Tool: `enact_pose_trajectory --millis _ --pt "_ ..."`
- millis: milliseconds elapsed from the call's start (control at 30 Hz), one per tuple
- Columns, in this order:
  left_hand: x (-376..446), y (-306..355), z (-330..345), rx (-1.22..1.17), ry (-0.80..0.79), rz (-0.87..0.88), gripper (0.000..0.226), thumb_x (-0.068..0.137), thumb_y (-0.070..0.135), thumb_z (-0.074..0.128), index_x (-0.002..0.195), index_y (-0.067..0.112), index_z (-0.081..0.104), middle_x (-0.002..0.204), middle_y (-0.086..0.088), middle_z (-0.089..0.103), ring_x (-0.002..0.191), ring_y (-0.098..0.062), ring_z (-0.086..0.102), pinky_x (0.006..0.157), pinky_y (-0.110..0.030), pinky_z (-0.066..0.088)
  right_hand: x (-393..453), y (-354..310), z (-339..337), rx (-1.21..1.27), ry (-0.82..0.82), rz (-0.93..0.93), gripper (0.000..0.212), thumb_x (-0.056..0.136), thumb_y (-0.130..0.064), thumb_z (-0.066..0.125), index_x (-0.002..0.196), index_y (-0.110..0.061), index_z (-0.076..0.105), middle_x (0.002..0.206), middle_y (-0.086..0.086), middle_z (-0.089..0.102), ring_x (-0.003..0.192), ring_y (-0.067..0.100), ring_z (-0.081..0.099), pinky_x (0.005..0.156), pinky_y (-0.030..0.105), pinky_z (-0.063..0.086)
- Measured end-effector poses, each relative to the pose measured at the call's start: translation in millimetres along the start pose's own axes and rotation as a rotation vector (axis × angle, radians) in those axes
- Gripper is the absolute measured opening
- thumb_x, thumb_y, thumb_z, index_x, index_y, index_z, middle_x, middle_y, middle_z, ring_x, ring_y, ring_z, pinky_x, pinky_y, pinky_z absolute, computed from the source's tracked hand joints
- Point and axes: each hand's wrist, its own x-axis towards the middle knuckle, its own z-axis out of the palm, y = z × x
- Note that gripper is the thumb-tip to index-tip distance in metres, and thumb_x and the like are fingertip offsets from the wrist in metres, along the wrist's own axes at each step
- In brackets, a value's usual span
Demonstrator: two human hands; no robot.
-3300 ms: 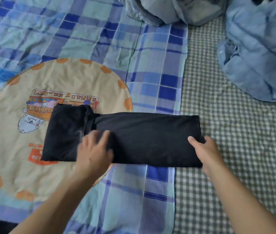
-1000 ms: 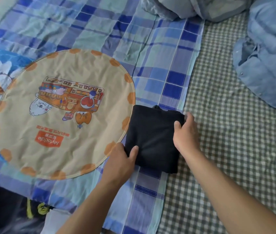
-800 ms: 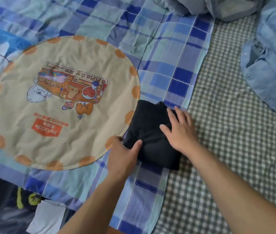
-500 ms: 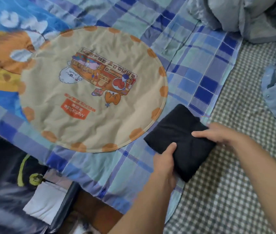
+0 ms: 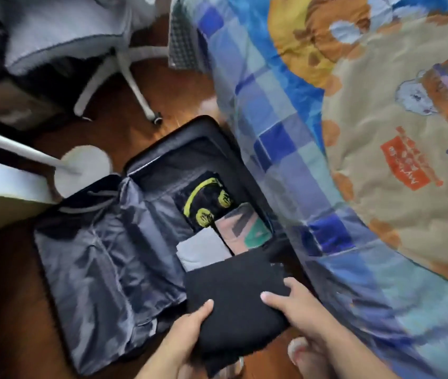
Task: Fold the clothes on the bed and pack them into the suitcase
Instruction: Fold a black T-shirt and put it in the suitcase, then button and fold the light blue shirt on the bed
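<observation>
folded black garment [image 5: 233,302] now off the bed, over the open suitcase [image 5: 102,269], in both hands' grasp: left hand [image 5: 187,329], right hand [image 5: 296,310]

**Blur, cropped edges and covered corners**

The whole frame is smeared by motion. The office chair [image 5: 61,36] at upper left is cut off by the top edge, its seat a grey blur. The folded black garment [image 5: 233,299] hides the near corner of the suitcase [image 5: 102,269] and part of the grey folded piece [image 5: 201,248]. Both forearms run out at the bottom edge. The orange label [image 5: 408,162] on the round printed cloth [image 5: 398,170] at right is unreadable, and that cloth is cropped by the right edge.
</observation>
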Motion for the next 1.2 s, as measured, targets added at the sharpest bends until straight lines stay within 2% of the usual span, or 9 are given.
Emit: enact_pose_trajectory --millis 133,233,467,600,667,767,900,1033,1200 --pt "115 9 -63 0.065 0.102 0.109 0.063 0.074 0.055 0.084 0.113 0.008 0.07 0.104 -0.009 0.078 0.096 -0.031 0.074 0.092 -0.054 0.057 113 -11 84 -0.357 -0.024 0.006 0.031 0.09 -0.027 0.072 0.116 -0.013 0.06 0.118 0.0 0.066 0.102 0.014 0.063 0.083 0.023 0.044" --pt "144 62 -70 0.063 0.176 0.319 0.034 0.094 0.04 0.069 0.118 0.019 0.06 0.119 -0.002 0.07 0.104 -0.019 0.068 0.096 -0.044 0.054 152 -47 115 -0.457 0.161 -0.179 0.056 0.096 -0.034 0.063 0.145 -0.011 0.048 0.143 0.007 0.055 0.13 0.023 0.051 0.104 0.03 0.039" --pt "194 164 -56 0.167 0.21 0.644 0.067 0.103 0.05 0.046 0.158 0.019 0.024 0.157 0.005 0.038 0.146 -0.02 0.035 0.112 -0.032 0.031 209 -140 131 -0.438 0.402 -0.694 0.055 0.101 -0.031 0.053 0.153 -0.02 0.039 0.151 -0.003 0.049 0.137 0.015 0.045 0.115 0.037 0.036" --pt "268 157 -46 0.408 0.226 0.298 0.059 0.109 0.033 0.036 0.158 0.006 0.02 0.158 -0.018 0.036 0.141 -0.038 0.039 0.112 -0.039 0.036 302 -112 116 -0.678 0.421 -0.362 0.066 0.102 -0.031 0.049 0.16 -0.025 0.019 0.155 0.009 0.038 0.136 0.032 0.043 0.106 0.041 0.038" --pt "287 134 -49 0.727 0.168 0.125 0.042 0.106 0.014 0.043 0.143 -0.006 0.044 0.146 -0.025 0.048 0.132 -0.04 0.049 0.105 -0.041 0.042 316 -73 110 -0.752 0.375 -0.105 0.069 0.102 -0.024 0.046 0.161 -0.026 0.01 0.159 0.012 0.028 0.137 0.036 0.04 0.103 0.041 0.039" --pt "271 92 -44 1.147 0.059 0.111 0.033 0.101 0.006 0.047 0.13 -0.004 0.058 0.137 -0.024 0.055 0.126 -0.039 0.054 0.101 -0.039 0.045 267 -19 111 -0.615 0.241 -0.011 0.059 0.101 -0.014 0.047 0.156 -0.018 0.027 0.151 0.017 0.041 0.131 0.035 0.047 0.097 0.035 0.041" --pt "197 53 -1 0.944 0.031 0.225 0.027 0.097 0.014 0.049 0.115 0.006 0.068 0.12 -0.019 0.069 0.111 -0.036 0.065 0.092 -0.038 0.055 147 9 84 -0.401 0.211 -0.065 0.041 0.097 -0.017 0.054 0.138 -0.022 0.054 0.131 0.005 0.062 0.12 0.023 0.059 0.101 0.03 0.045" --pt "60 60 96 0.895 -0.078 0.553 0.015 0.085 0.015 0.05 0.083 0.019 0.065 0.087 -0.004 0.074 0.09 -0.029 0.068 0.083 -0.042 0.055 41 -12 17 -0.147 0.354 -0.229 0.024 0.089 -0.027 0.056 0.11 -0.033 0.066 0.103 -0.005 0.072 0.094 0.015 0.069 0.094 0.036 0.054" --pt "-102 28 243 0.848 -0.235 0.852 0.021 0.093 0.002 0.051 0.088 0.014 0.068 0.082 -0.005 0.071 0.069 -0.007 0.066 0.064 -0.026 0.052 -105 -17 -132 0.017 0.631 -0.561 0.024 0.095 -0.015 0.054 0.113 -0.022 0.068 0.109 -0.003 0.072 0.095 0.014 0.067 0.091 0.03 0.053"
